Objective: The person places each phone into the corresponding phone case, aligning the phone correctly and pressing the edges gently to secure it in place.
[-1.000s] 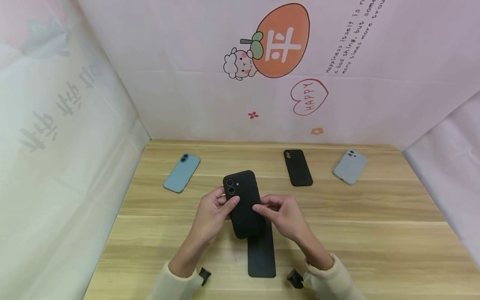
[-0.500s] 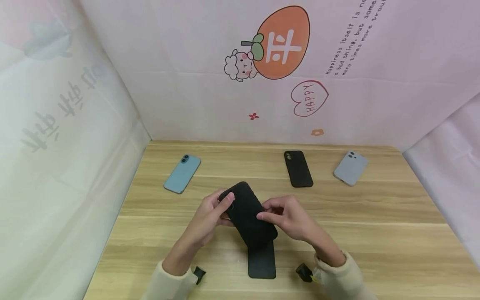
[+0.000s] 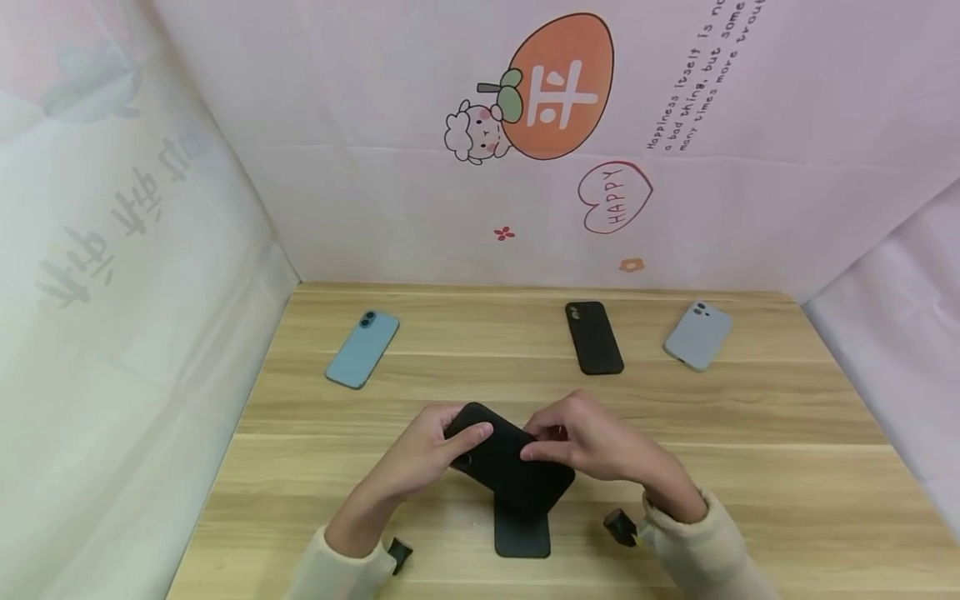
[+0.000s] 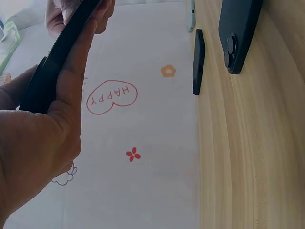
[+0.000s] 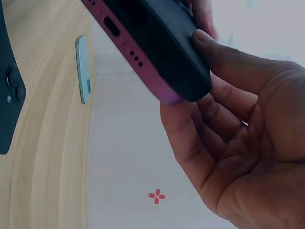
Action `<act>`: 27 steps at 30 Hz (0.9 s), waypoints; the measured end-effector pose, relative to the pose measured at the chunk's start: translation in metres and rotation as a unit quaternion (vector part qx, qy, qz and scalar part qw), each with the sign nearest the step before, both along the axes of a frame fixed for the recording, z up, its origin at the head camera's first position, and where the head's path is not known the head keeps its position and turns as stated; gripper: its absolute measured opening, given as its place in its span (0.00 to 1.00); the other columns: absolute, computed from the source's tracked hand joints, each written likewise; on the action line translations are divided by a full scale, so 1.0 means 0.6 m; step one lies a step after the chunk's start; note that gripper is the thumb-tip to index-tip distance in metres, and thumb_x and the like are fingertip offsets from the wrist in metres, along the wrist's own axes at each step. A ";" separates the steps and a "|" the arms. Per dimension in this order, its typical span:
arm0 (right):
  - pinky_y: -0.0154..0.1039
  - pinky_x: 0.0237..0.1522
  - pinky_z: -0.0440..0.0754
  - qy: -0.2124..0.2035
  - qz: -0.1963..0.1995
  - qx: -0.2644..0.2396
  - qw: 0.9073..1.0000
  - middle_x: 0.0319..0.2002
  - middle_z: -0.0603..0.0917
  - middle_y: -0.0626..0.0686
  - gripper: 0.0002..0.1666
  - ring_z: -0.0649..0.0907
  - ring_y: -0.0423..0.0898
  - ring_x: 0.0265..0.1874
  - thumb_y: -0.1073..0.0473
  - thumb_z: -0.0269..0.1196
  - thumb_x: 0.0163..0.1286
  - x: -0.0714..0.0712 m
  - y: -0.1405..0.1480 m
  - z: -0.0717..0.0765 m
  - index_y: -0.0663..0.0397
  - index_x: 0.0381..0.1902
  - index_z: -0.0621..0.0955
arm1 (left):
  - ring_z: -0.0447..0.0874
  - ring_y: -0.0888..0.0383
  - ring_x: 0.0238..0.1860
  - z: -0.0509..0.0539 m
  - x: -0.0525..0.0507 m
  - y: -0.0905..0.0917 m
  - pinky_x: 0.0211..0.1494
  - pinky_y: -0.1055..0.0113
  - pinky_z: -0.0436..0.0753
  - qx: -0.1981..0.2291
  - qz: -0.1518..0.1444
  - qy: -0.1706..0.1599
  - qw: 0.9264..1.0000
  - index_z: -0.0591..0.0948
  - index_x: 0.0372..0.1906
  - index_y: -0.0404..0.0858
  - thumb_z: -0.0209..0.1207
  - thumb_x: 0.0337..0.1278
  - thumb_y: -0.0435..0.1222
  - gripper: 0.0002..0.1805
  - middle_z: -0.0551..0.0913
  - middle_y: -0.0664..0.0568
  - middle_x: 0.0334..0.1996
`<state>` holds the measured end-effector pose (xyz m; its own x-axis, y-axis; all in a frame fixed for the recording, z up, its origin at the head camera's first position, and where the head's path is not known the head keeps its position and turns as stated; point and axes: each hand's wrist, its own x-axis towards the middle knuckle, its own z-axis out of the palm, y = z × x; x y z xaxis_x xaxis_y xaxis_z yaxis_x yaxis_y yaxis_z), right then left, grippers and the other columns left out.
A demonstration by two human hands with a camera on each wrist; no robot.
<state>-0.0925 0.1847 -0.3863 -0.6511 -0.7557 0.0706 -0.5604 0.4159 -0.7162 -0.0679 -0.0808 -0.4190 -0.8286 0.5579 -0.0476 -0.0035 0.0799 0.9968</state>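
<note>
Over the middle of the table, both hands hold a phone in a black case [image 3: 510,471], tilted. Its pink-purple edge [image 5: 138,67], with port and speaker holes, shows beside the black case wall in the right wrist view. My left hand [image 3: 431,450] grips the camera end, thumb across the back and partly over the lenses. My right hand [image 3: 592,437] pinches the long side near the other end, thumb on the back, fingers underneath. Below lies a dark phone [image 3: 522,537], partly hidden by the held one in the head view; its two lenses show in both wrist views.
Toward the back of the wooden table [image 3: 750,467] lie a light blue phone [image 3: 363,350] at left, a black phone case [image 3: 595,337] right of centre and a pale grey-blue phone or case [image 3: 698,336] farther right. A printed cloth [image 3: 390,208] hangs behind.
The held phone has come down nearer the table and turned, its lower end swinging to the right. The left thumb has shifted over the camera area. My right hand has moved slightly right.
</note>
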 end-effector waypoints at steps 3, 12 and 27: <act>0.32 0.27 0.82 -0.027 -0.028 -0.004 0.999 0.31 0.88 0.39 0.05 0.79 0.32 0.24 0.55 0.71 0.74 0.000 0.001 0.002 0.47 0.39 0.91 | 0.89 0.55 0.43 0.001 0.002 -0.001 0.48 0.63 0.89 0.006 0.013 0.007 1.000 0.85 0.52 0.32 0.55 0.83 0.40 0.15 0.90 0.44 0.43; 0.36 0.36 0.87 -0.004 -0.152 -0.048 0.987 0.37 0.91 0.44 0.07 0.85 0.35 0.33 0.60 0.73 0.71 0.001 0.006 -0.004 0.53 0.45 0.92 | 0.91 0.57 0.46 0.006 0.006 -0.001 0.51 0.61 0.90 0.106 0.090 -0.062 0.988 0.79 0.55 0.24 0.55 0.83 0.39 0.18 0.89 0.46 0.46; 0.34 0.32 0.85 -0.084 -0.238 -0.129 0.959 0.42 0.91 0.54 0.09 0.84 0.41 0.30 0.62 0.73 0.71 0.000 0.022 -0.027 0.60 0.46 0.91 | 0.91 0.56 0.48 0.010 0.005 0.001 0.52 0.61 0.90 0.160 0.171 -0.127 0.964 0.76 0.56 0.23 0.55 0.82 0.36 0.16 0.88 0.48 0.46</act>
